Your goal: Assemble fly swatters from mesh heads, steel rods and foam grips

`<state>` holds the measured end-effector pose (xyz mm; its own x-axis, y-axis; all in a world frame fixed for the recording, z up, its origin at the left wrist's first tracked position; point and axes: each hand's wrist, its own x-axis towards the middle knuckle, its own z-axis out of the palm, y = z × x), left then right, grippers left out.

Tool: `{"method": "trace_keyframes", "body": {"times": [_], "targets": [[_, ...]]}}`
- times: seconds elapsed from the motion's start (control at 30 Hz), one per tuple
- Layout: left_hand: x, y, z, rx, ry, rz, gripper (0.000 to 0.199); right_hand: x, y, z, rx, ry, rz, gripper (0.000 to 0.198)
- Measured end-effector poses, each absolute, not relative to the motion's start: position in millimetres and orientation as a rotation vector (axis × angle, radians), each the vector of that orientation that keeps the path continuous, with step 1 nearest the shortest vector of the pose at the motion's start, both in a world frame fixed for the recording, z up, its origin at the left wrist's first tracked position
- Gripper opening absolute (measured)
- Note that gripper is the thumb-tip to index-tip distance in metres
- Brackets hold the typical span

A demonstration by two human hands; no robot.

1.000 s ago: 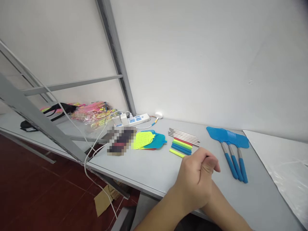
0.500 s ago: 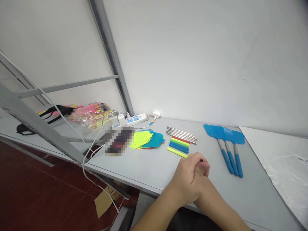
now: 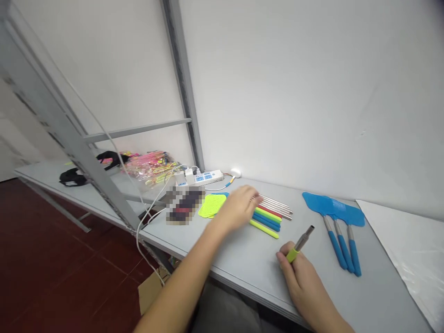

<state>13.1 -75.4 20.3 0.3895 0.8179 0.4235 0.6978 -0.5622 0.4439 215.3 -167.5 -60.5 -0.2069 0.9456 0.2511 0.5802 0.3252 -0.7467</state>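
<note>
A: So what do we have closest to us?

B: Our right hand [image 3: 301, 282], closed around a yellow-green handle [image 3: 293, 255], metal end poking up and tilted right. It's over the front of the table [image 3: 243, 263].

A: Wait, weren't our hands stacked together half a second ago?

B: Yep, wrists crossed, handle mostly hidden. Now they're split, and we can finally see the thing properly. Looks to us like one hand's on holding duty while the other's over the loose parts.

A: And our left hand [image 3: 237, 208]?

B: Farther out, fingers loosely curled, between the heads [image 3: 212, 206] and the rods [image 3: 275, 204]. We can't say if it's pinching anything, the fingertips are a blur.

A: What's next to it?

B: Loose grips [image 3: 265, 229] just on our side of the rods: yellow-green, blue, a red one. Off right, well apart from that hand, three blue swatters [image 3: 335, 208] lie fanned.

A: Way back?

B: Power strip [image 3: 208, 177] near the wall, then plastic packs [image 3: 152, 166] farther left.
</note>
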Motion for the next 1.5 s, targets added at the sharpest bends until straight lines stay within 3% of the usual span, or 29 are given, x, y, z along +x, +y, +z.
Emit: {"method": "trace_keyframes", "body": {"times": [0.07, 0.27, 0.47, 0.57, 0.7, 0.8, 0.97, 1.5], "targets": [[-25.3, -62.9, 15.1, 2.463, 1.673, 0.713, 0.034, 216.8, -169.2, -61.8, -1.365, -1.842, 0.658, 0.032], [-83.1, -84.8, -19.8, 2.422, 1.902, 0.572, 0.048, 209.8, -176.8, -67.9, -1.385, -1.789, 0.591, 0.034], [-69.5, -103.0, -38.1, 2.473, 1.923, 0.619, 0.022, 207.2, -179.2, -65.9, -1.431, -1.739, 0.555, 0.037], [-66.0, -108.1, -38.0, 2.539, 1.897, 0.833, 0.018, 210.0, -178.3, -63.8, -1.434, -1.768, 0.573, 0.036], [-60.4, -119.2, -38.6, 2.604, 1.722, 1.527, 0.022, 212.3, -177.9, -58.9, -1.449, -1.758, 0.603, 0.031], [-46.2, -129.5, -42.0, 2.667, 1.416, 1.816, 0.030, 215.2, -178.5, -54.8, -1.462, -1.769, 0.662, 0.030], [-24.2, -140.5, -44.3, 2.829, 1.130, 1.783, 0.037, 231.4, -183.6, -56.2, -1.399, -1.940, 0.753, 0.029], [-27.7, -138.3, -51.8, 2.871, 1.154, 1.853, 0.033, 250.7, -197.9, -56.8, -1.433, -1.938, 0.801, 0.030]]}}
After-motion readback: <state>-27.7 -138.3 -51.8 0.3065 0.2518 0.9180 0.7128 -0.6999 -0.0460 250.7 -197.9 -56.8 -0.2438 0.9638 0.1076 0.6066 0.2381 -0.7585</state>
